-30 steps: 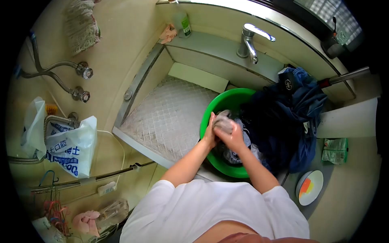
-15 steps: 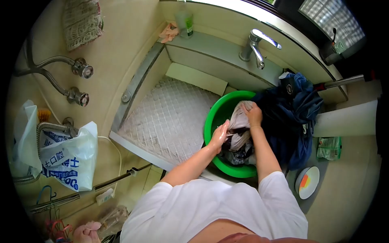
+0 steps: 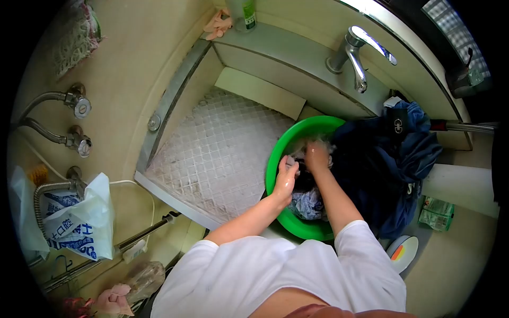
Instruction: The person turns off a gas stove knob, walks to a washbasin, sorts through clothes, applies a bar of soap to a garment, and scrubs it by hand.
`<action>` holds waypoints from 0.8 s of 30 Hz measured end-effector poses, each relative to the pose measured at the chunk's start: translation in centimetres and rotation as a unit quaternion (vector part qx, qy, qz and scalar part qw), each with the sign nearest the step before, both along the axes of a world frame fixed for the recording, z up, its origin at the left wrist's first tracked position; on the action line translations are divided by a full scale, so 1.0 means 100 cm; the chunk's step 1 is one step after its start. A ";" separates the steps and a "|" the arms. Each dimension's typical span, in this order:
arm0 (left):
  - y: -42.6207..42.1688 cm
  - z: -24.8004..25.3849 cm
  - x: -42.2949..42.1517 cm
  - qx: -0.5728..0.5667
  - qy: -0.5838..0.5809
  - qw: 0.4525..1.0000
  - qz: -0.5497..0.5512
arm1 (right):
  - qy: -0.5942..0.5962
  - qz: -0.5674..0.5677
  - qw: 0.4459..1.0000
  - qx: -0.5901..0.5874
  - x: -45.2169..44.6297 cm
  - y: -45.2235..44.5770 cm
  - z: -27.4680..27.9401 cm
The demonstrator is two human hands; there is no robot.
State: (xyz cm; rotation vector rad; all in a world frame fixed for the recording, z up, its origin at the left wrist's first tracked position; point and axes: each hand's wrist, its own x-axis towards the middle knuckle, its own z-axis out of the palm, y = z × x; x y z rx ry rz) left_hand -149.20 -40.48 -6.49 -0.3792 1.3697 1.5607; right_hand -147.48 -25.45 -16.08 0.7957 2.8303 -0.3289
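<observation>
A round green basin (image 3: pixel 273 159) holds wet laundry. My left hand (image 3: pixel 286 180) is at the basin's left side, its fingers closed on an edge of a pale cloth (image 3: pixel 297 153). Deeper in the basin, my right hand (image 3: pixel 317 156) presses down on the same pale cloth; its fingers are smeared by motion and partly hidden. Both hands look wet. A bluish-grey patterned cloth (image 3: pixel 307 205) lies in the lower part of the basin, with dark fabric beside it. Dark blue clothing (image 3: pixel 379 164) is heaped against the basin's right side and overlaps its rim.
A ridged washing slab (image 3: pixel 217 153) in a sink surround lies left of the basin. Behind stands a chrome tap (image 3: pixel 358 58). At right are a green packet (image 3: pixel 436 213) and a white bowl (image 3: pixel 405 257). Plastic bags (image 3: pixel 82 222) hang at left, below wall valves (image 3: pixel 78 140).
My right hand has moved down into the basin, pushing the pale cloth lower and bunching it. My left hand stays near the left rim, fingers now more curled. The head view has shifted slightly.
</observation>
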 end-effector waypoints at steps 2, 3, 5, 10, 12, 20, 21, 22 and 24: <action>-0.001 -0.008 0.003 0.015 0.023 1.000 0.007 | 0.032 0.012 0.999 -0.011 0.004 0.001 0.014; -0.002 -0.013 0.006 0.018 0.024 1.000 0.010 | 0.069 0.023 0.997 -0.021 0.006 0.002 0.023; 0.000 -0.029 0.006 0.012 0.095 0.995 -0.006 | 0.081 0.013 0.995 -0.054 0.009 0.001 0.045; 0.003 -0.041 0.009 0.015 0.196 0.980 -0.024 | 0.152 0.027 0.979 -0.134 0.048 -0.006 0.100; 0.000 -0.029 0.004 0.029 0.237 0.969 -0.071 | 0.232 -0.029 0.954 -0.187 0.073 0.005 0.103; -0.039 0.082 -0.055 0.147 0.243 0.958 -0.033 | 0.535 -0.255 0.737 -0.324 0.148 0.018 0.224; -0.044 0.095 -0.067 0.167 0.279 0.945 -0.026 | 0.575 -0.281 0.695 -0.329 0.152 0.014 0.244; -0.046 0.102 -0.080 0.192 0.326 0.926 -0.013 | 0.603 -0.297 0.667 -0.321 0.164 0.026 0.246; -0.052 0.131 -0.097 0.207 0.385 0.899 0.004 | 0.689 -0.276 0.569 -0.354 0.176 0.032 0.269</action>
